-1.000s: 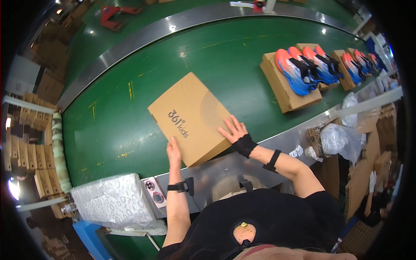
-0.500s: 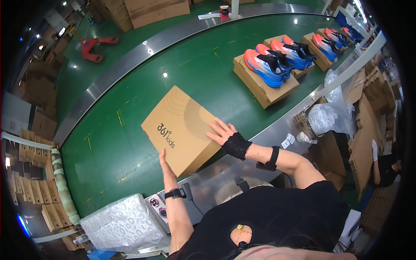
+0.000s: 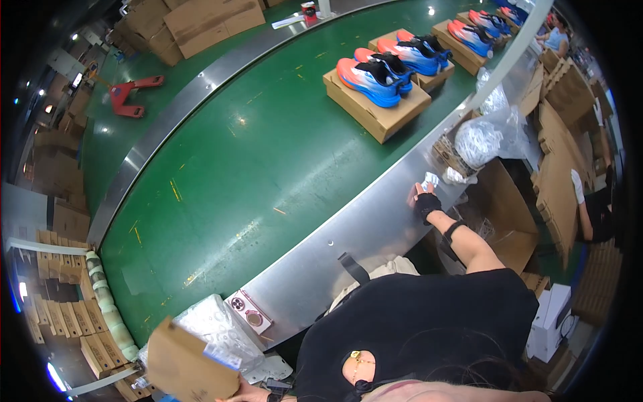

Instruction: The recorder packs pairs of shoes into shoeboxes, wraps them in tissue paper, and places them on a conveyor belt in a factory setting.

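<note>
My left hand (image 3: 249,392), partly cut off by the lower edge, grips a brown cardboard shoebox (image 3: 184,362). The box is tilted at the lower left, in front of a clear plastic-wrapped pack (image 3: 218,325) with a grey-white pattern. My right hand (image 3: 424,199), in a black fingerless wrist cover, reaches over the metal ledge with fingers stretched out. Its fingertips are at a small white paper slip (image 3: 431,179); whether they touch it is hard to tell. Crumpled white paper (image 3: 459,175) lies beside the slip.
Pairs of orange, white and blue sneakers (image 3: 378,77) sit on shoeboxes (image 3: 375,110) along the green conveyor belt (image 3: 234,201). A pink phone (image 3: 249,312) lies on the metal ledge (image 3: 348,234). Clear plastic bags (image 3: 479,142) and an open carton (image 3: 506,208) are at right.
The shoebox has moved from the belt to the lower left in my left hand. My right hand has left the box and moved right to the paper slip. The view has shifted.
</note>
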A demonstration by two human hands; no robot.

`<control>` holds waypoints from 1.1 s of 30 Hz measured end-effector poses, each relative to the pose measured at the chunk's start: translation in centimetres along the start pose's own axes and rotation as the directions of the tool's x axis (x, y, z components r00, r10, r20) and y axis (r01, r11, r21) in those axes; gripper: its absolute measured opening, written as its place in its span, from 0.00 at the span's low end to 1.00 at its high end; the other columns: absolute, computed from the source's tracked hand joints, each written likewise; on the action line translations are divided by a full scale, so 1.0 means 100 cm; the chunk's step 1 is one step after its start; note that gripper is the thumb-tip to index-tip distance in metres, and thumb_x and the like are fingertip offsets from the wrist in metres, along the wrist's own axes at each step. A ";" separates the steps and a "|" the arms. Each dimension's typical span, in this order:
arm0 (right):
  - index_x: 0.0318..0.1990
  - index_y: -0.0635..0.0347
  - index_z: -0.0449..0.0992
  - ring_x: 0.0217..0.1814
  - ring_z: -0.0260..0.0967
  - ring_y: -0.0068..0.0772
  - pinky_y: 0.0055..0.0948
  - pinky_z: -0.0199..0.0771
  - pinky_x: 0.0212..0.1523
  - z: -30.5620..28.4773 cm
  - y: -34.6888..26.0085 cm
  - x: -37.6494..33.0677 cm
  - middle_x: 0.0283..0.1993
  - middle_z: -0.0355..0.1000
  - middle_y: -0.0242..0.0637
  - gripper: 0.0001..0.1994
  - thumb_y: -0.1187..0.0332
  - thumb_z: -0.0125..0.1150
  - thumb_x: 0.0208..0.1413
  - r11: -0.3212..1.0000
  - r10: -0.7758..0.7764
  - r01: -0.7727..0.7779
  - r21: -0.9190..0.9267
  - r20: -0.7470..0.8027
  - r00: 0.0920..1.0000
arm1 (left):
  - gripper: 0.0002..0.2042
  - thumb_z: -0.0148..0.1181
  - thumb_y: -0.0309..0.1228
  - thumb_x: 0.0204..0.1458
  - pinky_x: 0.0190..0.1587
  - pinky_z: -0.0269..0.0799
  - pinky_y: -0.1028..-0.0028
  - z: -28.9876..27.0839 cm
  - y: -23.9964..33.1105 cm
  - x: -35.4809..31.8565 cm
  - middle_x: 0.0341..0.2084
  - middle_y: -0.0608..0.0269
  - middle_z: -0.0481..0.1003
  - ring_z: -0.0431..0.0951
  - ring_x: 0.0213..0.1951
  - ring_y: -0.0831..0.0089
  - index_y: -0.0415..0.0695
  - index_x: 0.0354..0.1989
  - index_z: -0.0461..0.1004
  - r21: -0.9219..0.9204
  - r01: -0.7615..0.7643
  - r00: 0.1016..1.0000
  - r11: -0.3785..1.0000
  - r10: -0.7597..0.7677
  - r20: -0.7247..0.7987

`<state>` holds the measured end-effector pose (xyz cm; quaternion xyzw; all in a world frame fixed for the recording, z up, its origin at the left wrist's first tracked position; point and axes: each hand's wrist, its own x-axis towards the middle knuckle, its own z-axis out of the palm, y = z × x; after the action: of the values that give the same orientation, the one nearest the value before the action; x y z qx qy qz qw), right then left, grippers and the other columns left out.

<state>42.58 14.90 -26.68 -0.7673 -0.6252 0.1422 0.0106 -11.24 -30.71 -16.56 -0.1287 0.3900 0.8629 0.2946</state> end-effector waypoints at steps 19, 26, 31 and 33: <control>0.27 0.60 0.68 0.26 0.67 0.39 0.31 0.67 0.27 -0.070 -0.140 -0.047 0.28 0.68 0.40 0.04 0.74 0.54 0.42 0.352 -0.669 0.646 0.678 -0.301 0.680 | 0.19 0.47 0.41 0.54 0.36 0.70 0.67 0.321 -0.348 -0.059 0.41 0.52 0.67 0.71 0.36 0.61 0.40 0.48 0.60 0.793 0.386 0.297 0.471 -0.878 0.377; 0.32 0.49 0.71 0.49 0.59 0.43 0.50 0.56 0.45 -0.158 -0.110 0.119 0.45 0.64 0.40 0.19 0.59 0.65 0.26 0.520 -0.750 0.851 -0.070 -0.514 0.416 | 0.12 0.40 0.31 0.56 0.23 0.68 0.76 0.344 -0.387 -0.049 0.29 0.52 0.71 0.71 0.22 0.70 0.34 0.40 0.62 0.805 0.251 0.523 0.538 -0.775 0.355; 0.43 0.45 0.71 0.59 0.50 0.49 0.62 0.44 0.52 -0.206 -0.116 0.245 0.53 0.58 0.47 0.27 0.46 0.62 0.32 0.695 -0.692 0.649 -0.310 -0.043 0.720 | 0.09 0.39 0.28 0.55 0.22 0.68 0.75 0.329 -0.387 -0.061 0.28 0.49 0.71 0.72 0.22 0.68 0.33 0.37 0.60 0.794 0.241 0.754 0.558 -0.622 0.209; 0.41 0.49 0.73 0.53 0.59 0.44 0.50 0.51 0.54 -0.229 -0.128 0.260 0.48 0.64 0.46 0.28 0.43 0.60 0.32 0.667 -0.640 0.704 -0.243 0.295 0.709 | 0.08 0.41 0.28 0.55 0.23 0.70 0.73 0.327 -0.383 -0.068 0.27 0.50 0.71 0.73 0.22 0.67 0.34 0.36 0.60 0.802 0.191 0.817 0.565 -0.545 0.189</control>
<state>40.23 46.45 -7.52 -0.4544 -0.8771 0.0890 -0.1274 17.69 11.01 -14.71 0.1121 0.6015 0.5437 0.5744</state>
